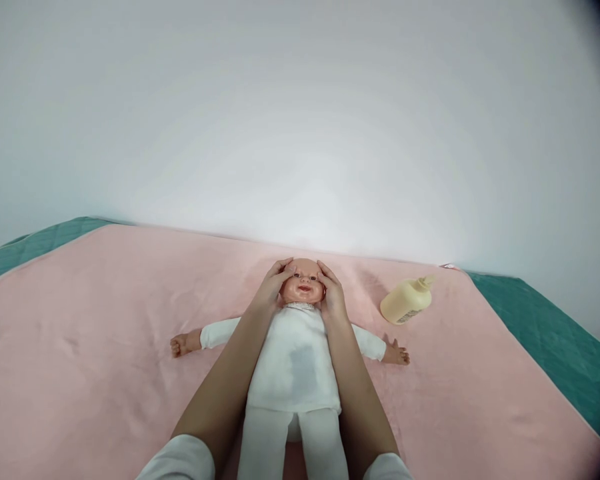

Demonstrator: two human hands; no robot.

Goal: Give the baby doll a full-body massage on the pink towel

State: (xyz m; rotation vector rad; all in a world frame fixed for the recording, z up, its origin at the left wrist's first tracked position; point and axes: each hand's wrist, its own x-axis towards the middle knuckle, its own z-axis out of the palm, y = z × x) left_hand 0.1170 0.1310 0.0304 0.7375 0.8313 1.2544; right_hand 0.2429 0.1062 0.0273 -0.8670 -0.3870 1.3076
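A baby doll (294, 353) in a white top and white trousers lies on its back with its arms stretched out sideways. My left hand (271, 285) is cupped round the left side of its head, the thumb on the forehead near the eye. On the other side my right hand (333, 292) holds the head in the same way, thumb by the temple. The doll's face shows between both hands. My forearms run along either side of its body, over its upper arms. A bluish-grey patch marks the front of the top.
To the right of the doll's head a pale yellow pump bottle (404, 301) stands on the pink blanket (130, 300). Green quilted fabric (560, 333) shows beyond the blanket at both sides. A plain pale wall (300, 113) rises behind.
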